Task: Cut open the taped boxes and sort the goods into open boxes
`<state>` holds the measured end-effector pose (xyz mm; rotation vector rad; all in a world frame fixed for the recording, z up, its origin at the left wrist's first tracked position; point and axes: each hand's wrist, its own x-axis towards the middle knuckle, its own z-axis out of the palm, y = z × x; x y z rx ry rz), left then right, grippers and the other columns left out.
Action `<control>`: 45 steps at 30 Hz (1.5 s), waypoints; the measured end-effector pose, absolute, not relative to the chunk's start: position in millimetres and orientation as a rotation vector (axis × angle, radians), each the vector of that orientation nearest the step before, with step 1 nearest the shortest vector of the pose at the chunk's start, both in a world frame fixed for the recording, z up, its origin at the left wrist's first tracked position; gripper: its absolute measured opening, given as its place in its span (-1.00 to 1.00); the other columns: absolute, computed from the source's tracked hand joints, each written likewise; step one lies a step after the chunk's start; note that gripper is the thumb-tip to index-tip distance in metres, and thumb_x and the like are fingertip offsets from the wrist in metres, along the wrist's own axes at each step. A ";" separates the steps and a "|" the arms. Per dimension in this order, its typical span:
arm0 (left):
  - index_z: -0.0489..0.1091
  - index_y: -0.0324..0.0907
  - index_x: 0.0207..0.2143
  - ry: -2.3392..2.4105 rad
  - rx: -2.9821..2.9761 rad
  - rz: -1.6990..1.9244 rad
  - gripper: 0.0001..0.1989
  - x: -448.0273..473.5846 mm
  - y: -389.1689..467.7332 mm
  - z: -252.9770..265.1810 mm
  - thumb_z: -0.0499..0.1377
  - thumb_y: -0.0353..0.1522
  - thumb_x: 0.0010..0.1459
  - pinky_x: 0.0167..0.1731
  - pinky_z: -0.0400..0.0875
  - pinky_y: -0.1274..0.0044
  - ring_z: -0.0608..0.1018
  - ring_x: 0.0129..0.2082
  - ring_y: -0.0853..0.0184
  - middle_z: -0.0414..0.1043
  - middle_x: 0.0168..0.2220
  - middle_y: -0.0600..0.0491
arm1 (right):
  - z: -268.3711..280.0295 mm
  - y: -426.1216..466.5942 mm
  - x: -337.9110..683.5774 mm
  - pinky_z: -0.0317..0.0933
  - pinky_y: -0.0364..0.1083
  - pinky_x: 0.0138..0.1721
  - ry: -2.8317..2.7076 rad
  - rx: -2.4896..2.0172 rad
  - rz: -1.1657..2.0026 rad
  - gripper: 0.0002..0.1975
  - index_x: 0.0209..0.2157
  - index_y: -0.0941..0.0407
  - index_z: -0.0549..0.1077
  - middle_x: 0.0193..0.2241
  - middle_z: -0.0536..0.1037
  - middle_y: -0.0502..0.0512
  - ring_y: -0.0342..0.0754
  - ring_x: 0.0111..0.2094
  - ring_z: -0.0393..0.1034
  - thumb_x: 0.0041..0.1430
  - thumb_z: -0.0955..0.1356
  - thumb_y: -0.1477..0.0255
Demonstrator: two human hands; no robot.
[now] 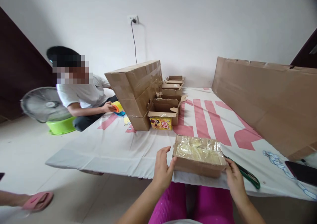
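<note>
A small cardboard box (pixel 198 158), its top covered with shiny clear tape, lies at the near edge of the cloth-covered table. My left hand (pixel 163 168) rests against its left end, thumb at the near corner. At the opposite end, my right hand (pixel 234 173) grips the box's right side, its fingertips partly hidden behind it. Between them the two hands hold the box. Just beyond my right hand lies a green-handled utility knife (pixel 247 174). Further off stands a yellow printed carton (pixel 160 123) under the flap of an open cardboard box (pixel 164 107).
Taped boxes form a stack (pixel 138 95) left of a row of open boxes. A co-worker (pixel 81 95) at the left holds a roll of tape (pixel 117 108). A big cardboard sheet (pixel 267 102) and a dark phone (pixel 302 172) are at the right. A fan (pixel 47 103) stands left.
</note>
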<state>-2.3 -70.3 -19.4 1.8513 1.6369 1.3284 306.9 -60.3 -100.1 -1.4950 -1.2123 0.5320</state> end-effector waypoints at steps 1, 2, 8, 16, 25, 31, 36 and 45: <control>0.34 -0.16 0.00 1.671 1.859 1.352 -0.65 -2.1 -65.3 -15.4 0.06 -0.16 0.26 0.07 0.31 0.23 0.40 0.05 0.09 0.39 -0.02 -0.14 | -97.7 -60.6 312.7 0.29 0.09 -0.03 -1.230 -1.505 0.494 -0.54 -0.16 0.10 0.51 -0.16 0.59 0.24 0.16 -0.10 0.44 0.13 0.29 0.04; 0.37 -0.16 -0.07 1.688 1.874 1.348 -0.68 -1.5 -60.4 -11.2 0.10 -0.16 0.24 0.07 0.31 0.23 0.41 0.03 0.09 0.41 -0.07 -0.13 | -95.7 -60.4 318.0 0.23 0.15 0.04 -1.259 -1.526 0.443 -0.56 -0.18 0.11 0.51 -0.15 0.58 0.26 0.22 -0.05 0.39 0.08 0.33 0.06; 0.42 -0.15 -0.18 1.737 1.907 1.221 -0.73 5.2 -41.2 11.0 0.29 -0.28 0.05 -0.10 0.37 0.29 0.44 -0.14 0.13 0.42 -0.22 -0.02 | -92.5 -61.1 339.9 0.18 0.24 -0.02 -1.714 -2.190 -0.098 -0.61 -0.02 0.18 0.50 0.01 0.48 0.35 0.33 0.02 0.31 0.17 0.25 0.37; 0.38 -0.14 -0.44 1.782 2.024 0.976 -0.88 12.2 -27.3 34.9 0.29 -0.45 0.00 -0.28 0.30 0.43 0.45 -0.30 0.21 0.40 -0.40 0.07 | -94.4 -58.9 350.5 0.23 0.01 -0.13 -1.896 -2.301 -0.145 -0.61 0.10 0.15 0.44 -0.14 0.51 0.25 0.14 -0.14 0.39 0.27 0.24 0.48; 0.27 -0.11 -0.45 1.718 2.073 1.200 -0.86 18.3 -26.1 25.4 0.09 -0.47 0.16 -0.37 0.26 0.46 0.42 -0.40 0.25 0.36 -0.45 0.08 | -92.5 -65.1 341.9 0.25 0.06 -0.13 -1.883 -2.207 -0.159 -0.62 0.09 0.17 0.41 -0.13 0.52 0.25 0.17 -0.11 0.38 0.30 0.18 0.47; 0.28 -0.12 -0.38 1.723 2.015 1.489 -0.88 24.8 -33.2 4.5 0.04 -0.41 0.24 -0.33 0.30 0.41 0.43 -0.36 0.22 0.37 -0.41 0.04 | -107.5 -59.4 355.8 0.32 0.10 -0.10 -1.813 -1.987 -0.115 -0.61 0.07 0.20 0.38 -0.17 0.52 0.27 0.17 -0.15 0.42 0.27 0.17 0.45; 0.29 -0.13 -0.38 1.666 1.961 1.704 -0.87 25.8 -41.4 -8.8 0.05 -0.38 0.27 -0.30 0.33 0.43 0.43 -0.34 0.24 0.34 -0.40 0.04 | -54.6 -53.2 358.9 0.32 0.18 -0.02 -1.529 -1.664 -0.231 -0.52 0.13 0.19 0.32 -0.13 0.48 0.27 0.21 -0.07 0.40 0.27 0.25 0.24; 0.28 -0.12 -0.35 1.546 1.880 1.890 -0.91 30.1 -48.6 -15.3 0.08 -0.43 0.26 -0.31 0.35 0.49 0.43 -0.34 0.31 0.31 -0.38 0.08 | 71.5 -42.8 286.2 0.34 -0.05 -0.18 -2.338 -0.966 -0.489 -0.57 0.11 0.07 0.40 -0.11 0.53 0.15 0.00 -0.17 0.46 0.26 0.21 0.62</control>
